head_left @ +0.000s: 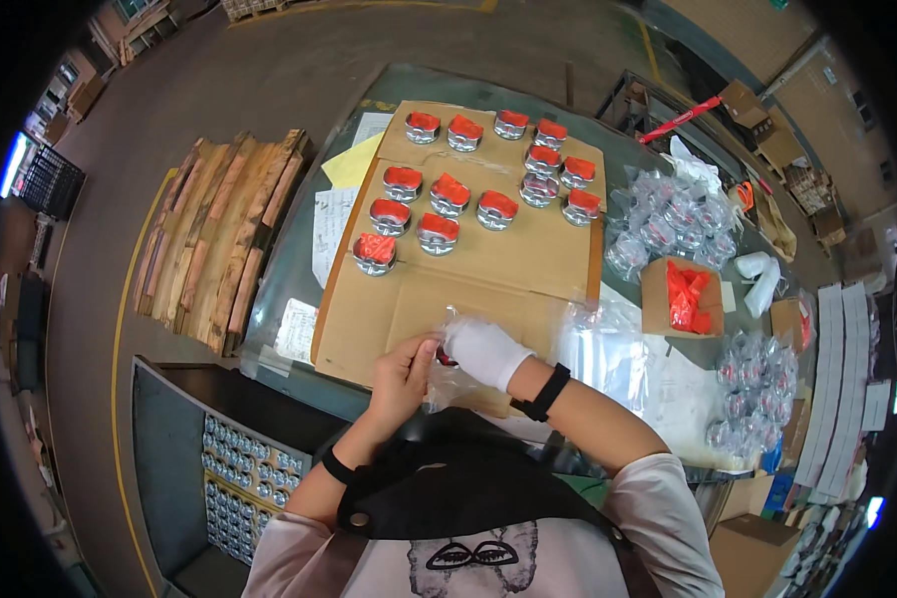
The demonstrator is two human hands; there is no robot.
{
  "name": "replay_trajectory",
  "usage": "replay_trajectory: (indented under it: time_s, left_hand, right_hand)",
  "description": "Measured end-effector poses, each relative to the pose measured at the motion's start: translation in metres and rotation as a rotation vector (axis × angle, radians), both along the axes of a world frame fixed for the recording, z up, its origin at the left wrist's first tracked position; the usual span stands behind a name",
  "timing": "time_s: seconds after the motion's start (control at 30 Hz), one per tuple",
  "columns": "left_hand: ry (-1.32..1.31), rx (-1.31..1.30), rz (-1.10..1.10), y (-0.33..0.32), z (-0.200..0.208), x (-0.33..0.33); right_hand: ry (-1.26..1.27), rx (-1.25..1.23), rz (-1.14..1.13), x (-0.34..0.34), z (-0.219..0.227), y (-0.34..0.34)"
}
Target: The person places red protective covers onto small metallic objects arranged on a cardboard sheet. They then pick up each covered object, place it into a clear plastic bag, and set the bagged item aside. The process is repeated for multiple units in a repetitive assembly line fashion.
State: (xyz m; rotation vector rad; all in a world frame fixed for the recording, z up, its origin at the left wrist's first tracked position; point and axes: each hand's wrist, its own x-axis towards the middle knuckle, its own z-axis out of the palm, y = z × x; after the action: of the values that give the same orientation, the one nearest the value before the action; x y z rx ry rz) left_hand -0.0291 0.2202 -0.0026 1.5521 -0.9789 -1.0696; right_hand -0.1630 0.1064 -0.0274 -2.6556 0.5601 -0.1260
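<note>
Close to my body, above the near edge of the cardboard sheet [448,284], my two hands meet around a clear plastic bag [447,387]. My bare left hand [403,371] is closed with its thumb up, pinching the bag's left side. My right hand [480,351], in a white glove, closes on it from the right. A small red and dark patch shows between them; the rest of what is in the bag is hidden by the fingers. Beyond stand several metal pistons [439,235], nearly all with a red piece on top; one piston [539,189] shows bare metal.
Right of the cardboard lie flat clear bags [598,344], a box [658,317] of red pieces, and heaps of bagged pistons [668,224]. Papers [335,229] line the table's left side. At lower left a grey bin [169,439] holds rows of metal parts. A wooden pallet [214,234] lies on the floor.
</note>
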Motion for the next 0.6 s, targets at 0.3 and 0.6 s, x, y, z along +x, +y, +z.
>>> replay_trajectory:
  time_s: [0.3,0.6]
  left_hand:
    - [0.312,-0.027,-0.183,0.007,0.003,0.027]
    - [-0.291,0.130,-0.221,-0.011,-0.054,0.019]
  right_hand:
    - [0.026,0.027,-0.524,-0.117,0.016,-0.019]
    - [-0.001,0.362,-0.431,-0.002,-0.002,0.014]
